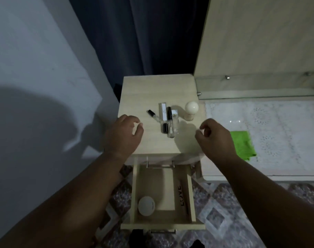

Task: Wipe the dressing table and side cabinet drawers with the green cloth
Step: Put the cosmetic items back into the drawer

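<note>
Both hands are hovering over the cabinet (pixel 152 144), the left hand (pixel 123 134) and right hand (pixel 214 136) each loosely curled and holding nothing, while the cloth (pixel 242 144) is lying unheld on the lace-covered table (pixel 286 122) just right of the right hand. Judging by that, wiping is not going on now: one drawer (pixel 162 194) is standing open with a round tin (pixel 146 206) still inside, and small bottles (pixel 167 120) are sitting on the cabinet top. An item in the drawer is showing the word "LOVE" (pixel 182 196); the bottle labels are too small to read.
</note>
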`<state>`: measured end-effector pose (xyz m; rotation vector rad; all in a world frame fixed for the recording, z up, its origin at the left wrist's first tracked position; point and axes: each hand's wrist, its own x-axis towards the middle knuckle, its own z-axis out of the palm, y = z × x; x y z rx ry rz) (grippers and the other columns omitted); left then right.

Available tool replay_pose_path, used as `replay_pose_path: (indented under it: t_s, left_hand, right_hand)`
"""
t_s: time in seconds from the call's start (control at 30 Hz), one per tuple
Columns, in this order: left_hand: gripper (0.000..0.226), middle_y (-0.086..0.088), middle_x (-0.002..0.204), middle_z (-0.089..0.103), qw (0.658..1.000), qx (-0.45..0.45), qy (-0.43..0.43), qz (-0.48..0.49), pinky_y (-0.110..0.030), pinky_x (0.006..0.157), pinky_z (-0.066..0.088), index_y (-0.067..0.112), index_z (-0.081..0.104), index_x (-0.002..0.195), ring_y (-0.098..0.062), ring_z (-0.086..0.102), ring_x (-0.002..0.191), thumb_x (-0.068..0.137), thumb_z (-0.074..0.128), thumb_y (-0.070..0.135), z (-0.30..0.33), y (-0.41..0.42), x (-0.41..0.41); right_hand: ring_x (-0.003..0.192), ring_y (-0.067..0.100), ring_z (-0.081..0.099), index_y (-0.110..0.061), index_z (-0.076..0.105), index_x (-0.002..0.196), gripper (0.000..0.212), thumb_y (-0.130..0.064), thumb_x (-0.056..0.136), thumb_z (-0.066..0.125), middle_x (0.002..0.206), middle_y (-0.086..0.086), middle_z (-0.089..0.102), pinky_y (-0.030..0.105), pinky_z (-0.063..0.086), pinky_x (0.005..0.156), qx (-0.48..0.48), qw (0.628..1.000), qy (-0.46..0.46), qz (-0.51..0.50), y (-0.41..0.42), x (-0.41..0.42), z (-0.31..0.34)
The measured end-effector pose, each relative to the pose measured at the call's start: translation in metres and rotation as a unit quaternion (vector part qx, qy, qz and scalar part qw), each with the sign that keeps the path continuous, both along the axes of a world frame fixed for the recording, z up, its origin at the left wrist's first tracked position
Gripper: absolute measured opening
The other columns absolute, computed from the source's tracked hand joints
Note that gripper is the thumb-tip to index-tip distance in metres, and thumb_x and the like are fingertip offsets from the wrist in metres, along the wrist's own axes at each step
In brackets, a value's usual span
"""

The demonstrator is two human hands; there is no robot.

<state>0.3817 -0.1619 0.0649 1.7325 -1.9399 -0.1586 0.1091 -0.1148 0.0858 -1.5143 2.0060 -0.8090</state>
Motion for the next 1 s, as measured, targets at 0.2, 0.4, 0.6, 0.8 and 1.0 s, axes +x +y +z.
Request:
replay_pose_path:
  t_s: [0.2,0.4,0.6,0.8,1.0]
  left_hand:
    - [0.072,0.0,0.168,0.0,0.964,0.251,-0.073,0.042,-0.049,0.122,0.013,0.039,0.015,0.156,-0.025,0.004,0.153,0.094,0.042,0.061,-0.029,-0.037,0.011]
    - [0.073,-0.004,0.167,-0.001,0.973,0.205,-0.095,0.048,-0.047,0.122,0.013,0.035,0.014,0.156,-0.027,0.002,0.153,0.093,0.041,0.059,-0.037,-0.034,0.01]
    - [0.073,-0.006,0.167,0.0,0.974,0.202,-0.097,0.048,-0.047,0.121,0.016,0.035,0.014,0.156,-0.029,0.006,0.152,0.093,0.042,0.06,-0.04,-0.035,0.009]
    - [0.074,-0.005,0.167,-0.003,0.971,0.214,-0.097,0.046,-0.047,0.122,0.014,0.036,0.011,0.157,-0.03,0.003,0.153,0.094,0.04,0.06,-0.036,-0.036,0.008]
    - [0.075,-0.002,0.167,-0.004,0.973,0.213,-0.076,0.042,-0.051,0.119,0.02,0.037,0.011,0.156,-0.029,0.005,0.152,0.091,0.039,0.063,-0.04,-0.036,0.01]
  right_hand:
    - [0.122,0.031,0.052,-0.031,0.03,0.15,0.083,-0.024,0.08,0.074,0.143,0.012,0.043,0.044,0.05,0.095,0.032,0.994,0.037,0.093,-0.056,0.008,0.012]
    - [0.103,0.035,0.06,-0.023,0.04,0.144,0.056,-0.016,0.092,0.058,0.122,0.016,0.055,0.041,0.053,0.085,0.001,0.986,0.091,0.141,-0.071,0.006,-0.008]
    - [0.095,0.027,0.062,-0.024,0.049,0.137,0.05,-0.025,0.091,0.066,0.119,0.01,0.061,0.032,0.048,0.081,-0.059,0.991,0.064,0.103,-0.05,-0.011,-0.019]
    - [0.082,-0.006,0.058,-0.02,0.059,0.127,0.045,-0.025,0.085,0.075,0.106,-0.006,0.064,0.003,0.04,0.067,-0.109,0.989,-0.074,0.074,0.043,0.0,-0.028]
    - [0.079,-0.001,0.053,-0.032,0.055,0.119,0.04,-0.043,0.08,0.064,0.099,-0.011,0.064,0.009,0.037,0.067,-0.022,0.977,-0.05,0.204,0.108,0.063,-0.104]
